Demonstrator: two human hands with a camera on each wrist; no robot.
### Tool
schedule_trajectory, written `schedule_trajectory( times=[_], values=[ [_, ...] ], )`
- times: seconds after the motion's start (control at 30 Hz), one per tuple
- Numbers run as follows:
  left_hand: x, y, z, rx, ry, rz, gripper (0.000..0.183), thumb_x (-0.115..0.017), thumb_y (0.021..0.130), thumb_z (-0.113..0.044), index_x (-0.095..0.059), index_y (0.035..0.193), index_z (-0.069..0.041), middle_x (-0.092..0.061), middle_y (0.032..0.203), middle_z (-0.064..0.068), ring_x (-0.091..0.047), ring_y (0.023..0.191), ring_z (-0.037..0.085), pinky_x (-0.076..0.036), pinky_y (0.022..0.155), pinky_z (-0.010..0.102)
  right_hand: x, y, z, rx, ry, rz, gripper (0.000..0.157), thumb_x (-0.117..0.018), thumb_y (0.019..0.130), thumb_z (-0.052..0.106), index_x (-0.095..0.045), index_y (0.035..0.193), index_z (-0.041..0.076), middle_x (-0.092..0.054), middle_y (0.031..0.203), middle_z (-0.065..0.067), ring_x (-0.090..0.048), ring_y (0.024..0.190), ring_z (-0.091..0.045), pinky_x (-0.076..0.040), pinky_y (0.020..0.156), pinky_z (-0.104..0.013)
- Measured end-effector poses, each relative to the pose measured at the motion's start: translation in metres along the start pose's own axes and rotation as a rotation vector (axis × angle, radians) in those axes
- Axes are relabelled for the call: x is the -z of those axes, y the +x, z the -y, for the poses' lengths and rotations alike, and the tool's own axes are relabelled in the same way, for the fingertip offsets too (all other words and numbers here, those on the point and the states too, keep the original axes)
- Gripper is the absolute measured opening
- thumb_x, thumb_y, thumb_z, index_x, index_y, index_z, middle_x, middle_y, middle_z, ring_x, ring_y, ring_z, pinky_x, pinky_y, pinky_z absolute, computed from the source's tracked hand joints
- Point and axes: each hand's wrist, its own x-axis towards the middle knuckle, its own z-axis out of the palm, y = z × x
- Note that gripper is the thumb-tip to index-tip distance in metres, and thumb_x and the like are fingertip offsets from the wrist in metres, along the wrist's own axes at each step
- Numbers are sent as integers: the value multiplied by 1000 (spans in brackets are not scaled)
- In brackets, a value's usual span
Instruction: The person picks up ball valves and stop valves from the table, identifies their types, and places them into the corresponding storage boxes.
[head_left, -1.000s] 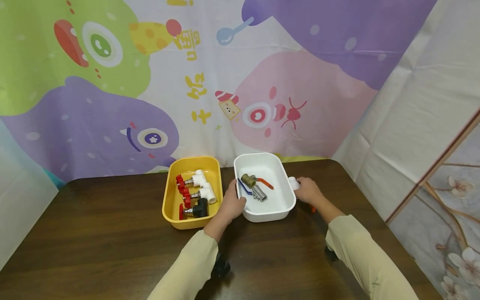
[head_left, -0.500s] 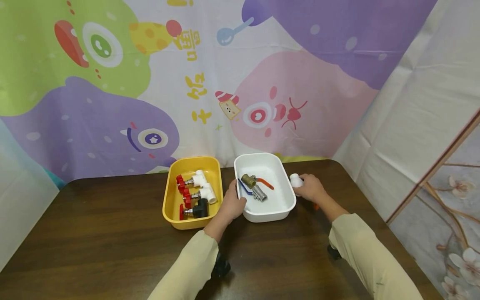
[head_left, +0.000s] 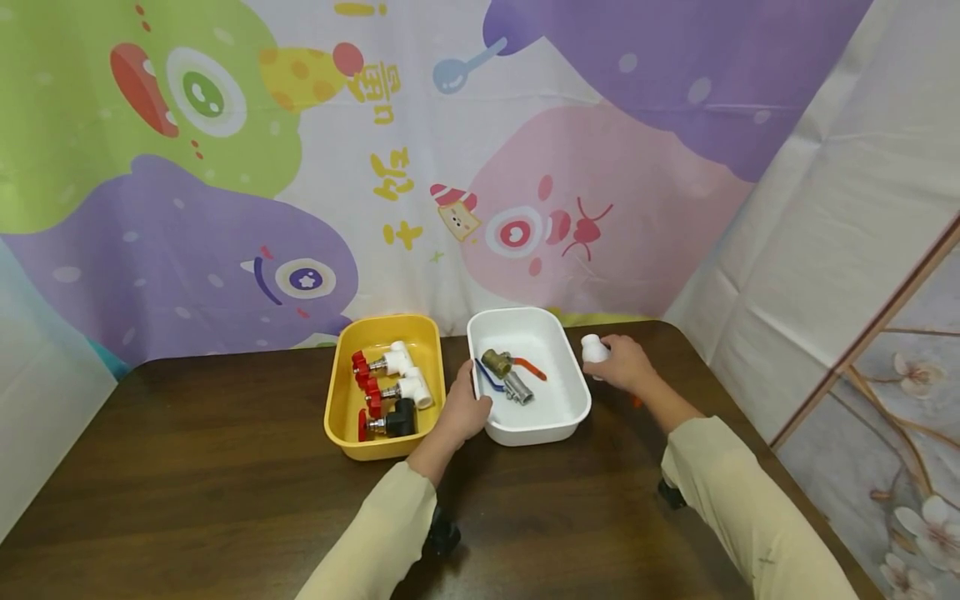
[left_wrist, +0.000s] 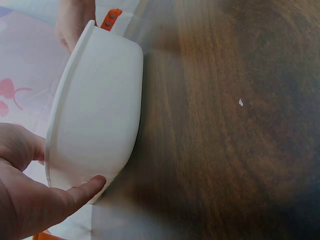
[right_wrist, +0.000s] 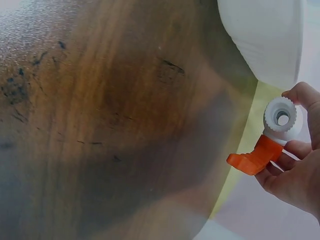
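My right hand [head_left: 627,365] holds a white plastic ball valve [head_left: 595,349] just right of the white bin [head_left: 534,434]. In the right wrist view the valve's ribbed round end [right_wrist: 272,119] faces the camera, and its orange handle [right_wrist: 256,158] sticks out below. Thumb and fingers grip the valve there. My left hand [head_left: 467,406] holds the bin at its front left corner, the thumb against the outer wall [left_wrist: 95,110] in the left wrist view. Inside the bin lie a brass valve [head_left: 496,361] with an orange-red lever and a silver valve [head_left: 519,388] with a blue lever.
Left of the white bin stands a yellow bin [head_left: 352,448]. It holds two white valves [head_left: 414,387] and a black valve [head_left: 401,417], all with red knobs. Both bins sit near the back of the brown wooden table [head_left: 225,475], against a cartoon-printed cloth [head_left: 420,267].
My right hand has shifted slightly away from the white bin and upward, carrying the white valve, which shows more. The left hand and both bins stay in place.
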Motion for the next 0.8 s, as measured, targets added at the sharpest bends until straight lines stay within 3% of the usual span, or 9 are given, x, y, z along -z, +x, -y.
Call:
schedule_trajectory(
  times=[0.33,0.57,0.8],
  values=[
    [-1,3,2,0,13,-1,68,-48,89,-4,-15,148,1,-28,149,25,-35,134,35,-35,107,49,15,2,9,44,-5,-16,59,-67,74,28,-56,118,-9,-63,108,-26,-60,92,-35,-50,79,-43],
    [0,1,0,7,21,2,67,-48,90,-5,-14,148,-1,-28,149,25,-36,134,35,-36,107,48,21,6,15,70,-1,-23,46,-67,73,27,-63,108,-4,-66,94,-18,-59,79,-28,-48,68,-36],
    [0,0,0,5,25,2,67,-48,89,-5,-15,148,-1,-29,148,25,-37,133,35,-37,106,48,23,9,21,83,1,-27,42,-68,74,27,-62,103,-2,-65,91,-16,-57,77,-27,-46,65,-33]
  ],
)
